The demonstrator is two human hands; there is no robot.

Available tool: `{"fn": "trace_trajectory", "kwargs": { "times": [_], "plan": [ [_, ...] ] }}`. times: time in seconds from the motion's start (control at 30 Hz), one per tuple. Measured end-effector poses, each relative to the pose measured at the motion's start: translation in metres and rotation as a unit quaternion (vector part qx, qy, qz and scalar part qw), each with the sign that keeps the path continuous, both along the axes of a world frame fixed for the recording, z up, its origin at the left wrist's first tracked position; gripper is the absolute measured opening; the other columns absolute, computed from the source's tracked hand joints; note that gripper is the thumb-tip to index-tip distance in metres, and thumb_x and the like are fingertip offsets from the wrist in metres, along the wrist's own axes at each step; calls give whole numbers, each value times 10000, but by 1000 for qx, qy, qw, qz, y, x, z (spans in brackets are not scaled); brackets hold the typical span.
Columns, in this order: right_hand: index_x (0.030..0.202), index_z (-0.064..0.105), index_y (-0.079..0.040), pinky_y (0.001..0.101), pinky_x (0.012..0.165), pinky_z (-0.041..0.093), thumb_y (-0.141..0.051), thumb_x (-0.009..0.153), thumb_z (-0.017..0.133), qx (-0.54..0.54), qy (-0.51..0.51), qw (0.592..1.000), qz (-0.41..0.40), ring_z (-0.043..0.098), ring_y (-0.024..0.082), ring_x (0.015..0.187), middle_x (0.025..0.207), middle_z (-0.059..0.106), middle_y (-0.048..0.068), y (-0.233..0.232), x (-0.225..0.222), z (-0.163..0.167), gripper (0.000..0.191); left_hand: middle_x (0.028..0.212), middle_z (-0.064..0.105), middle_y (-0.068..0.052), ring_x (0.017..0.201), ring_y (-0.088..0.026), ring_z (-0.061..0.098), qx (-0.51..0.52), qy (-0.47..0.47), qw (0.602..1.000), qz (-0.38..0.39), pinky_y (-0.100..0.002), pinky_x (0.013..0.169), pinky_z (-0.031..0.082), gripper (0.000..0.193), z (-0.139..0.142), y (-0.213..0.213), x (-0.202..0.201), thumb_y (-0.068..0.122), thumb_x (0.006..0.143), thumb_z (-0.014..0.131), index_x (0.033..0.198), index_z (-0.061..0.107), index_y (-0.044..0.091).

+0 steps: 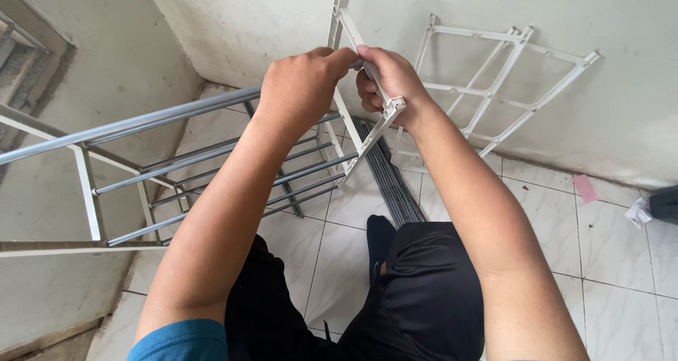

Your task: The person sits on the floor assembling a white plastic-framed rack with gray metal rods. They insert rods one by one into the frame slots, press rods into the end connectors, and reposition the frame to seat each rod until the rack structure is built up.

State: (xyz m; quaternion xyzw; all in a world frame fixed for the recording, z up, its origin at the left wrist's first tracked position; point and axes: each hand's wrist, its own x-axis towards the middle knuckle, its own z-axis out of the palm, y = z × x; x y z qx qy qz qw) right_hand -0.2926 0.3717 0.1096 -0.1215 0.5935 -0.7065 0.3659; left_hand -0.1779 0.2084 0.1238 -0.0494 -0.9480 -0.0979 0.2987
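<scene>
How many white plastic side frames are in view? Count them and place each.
3. One white frame is gripped by the left hand and right hand. One leans against the wall. One stands at far left, holding the grey rods. Others may be hidden.

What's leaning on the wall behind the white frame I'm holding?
A second white plastic lattice frame leans against the wall. Its lower left corner is covered by the right hand and the held frame.

I see soft, even daylight, bright on the wall (621, 121), with faint shadows; edges bow from wide-angle distortion, and the near rail (42, 148) looks perhaps slightly blurred.
</scene>
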Motion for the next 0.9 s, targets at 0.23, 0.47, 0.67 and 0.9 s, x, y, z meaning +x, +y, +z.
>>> {"fn": "trace_trajectory", "kwargs": {
  "times": [0.23, 0.47, 0.67, 0.9],
  "plan": [
    [957, 601, -49, 274, 374, 301, -370, 1030, 550, 26, 45, 999, 11, 381, 101, 394, 596, 447, -4, -1, 3, 6, 333, 861, 746, -18, 683, -253, 733, 15, -9, 1000, 0, -386, 538, 553, 213, -3, -1, -2, 140, 955, 660, 1137, 724, 232],
    [962, 610, -45, 263, 373, 300, -375, 1033, 540, 32, 56, 998, 9, 373, 93, 392, 592, 444, -6, -2, 5, 5, 345, 862, 736, -24, 679, -273, 724, 11, -9, 1000, 2, -400, 523, 542, 131, -5, -2, -5, 150, 957, 664, 1076, 699, 194],
    [909, 587, -60, 259, 370, 308, -380, 1029, 549, 38, 49, 998, -2, 377, 99, 391, 577, 453, -1, -4, 3, 3, 343, 922, 655, -39, 793, -249, 701, -23, 33, 999, 7, -384, 586, 558, 210, -7, -2, 2, 225, 919, 747, 1024, 603, 112],
    [921, 602, -70, 258, 368, 286, -406, 1030, 534, 53, 34, 998, -14, 354, 95, 389, 566, 440, -3, -6, 7, 2, 360, 1000, 579, -50, 923, -222, 658, -45, 66, 996, 25, -354, 616, 572, 313, -11, -14, 9, 276, 875, 802, 995, 581, 90]
  ]
}}
